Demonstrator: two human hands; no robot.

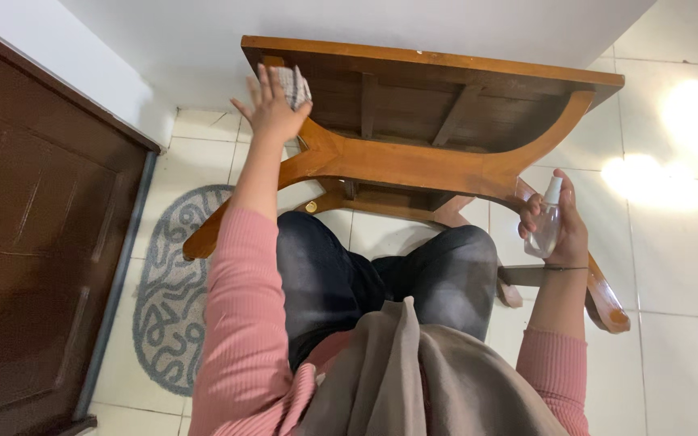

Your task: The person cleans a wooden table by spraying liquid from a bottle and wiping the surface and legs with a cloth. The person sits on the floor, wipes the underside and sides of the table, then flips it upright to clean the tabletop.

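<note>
- Head view is looking down past a pink ribbed sleeve and dark jeans at a tipped-over brown wooden table (414, 161), its underside and curved legs facing the person, its top edge lying near the white wall.
- The left hand (272, 109) is reaching up to the table's upper left corner, fingers spread wide and flattened, pressing a small grey checked cloth (294, 86) against the wood beside the leg joint. The cloth is showing only past the fingertips; most of it is hidden under the palm.
- The right hand (555, 230) is hanging off to the right, near the lower right leg, fingers curled around a small clear plastic spray bottle with a white nozzle (546, 222), held upright and apart from the wood.
- To wipe this corner well, I judge the palm should be keeping the cloth flat and fully covered, working along the grain into the angle where leg meets frame, since dust gathers there.
- The bottle seems best kept upright and pointed away from the lap while the other hand is rubbing.
- A grey patterned oval mat (167, 307) is lying on the white tiled floor (672, 266) at the left, beside a dark brown wooden door (34, 258).
</note>
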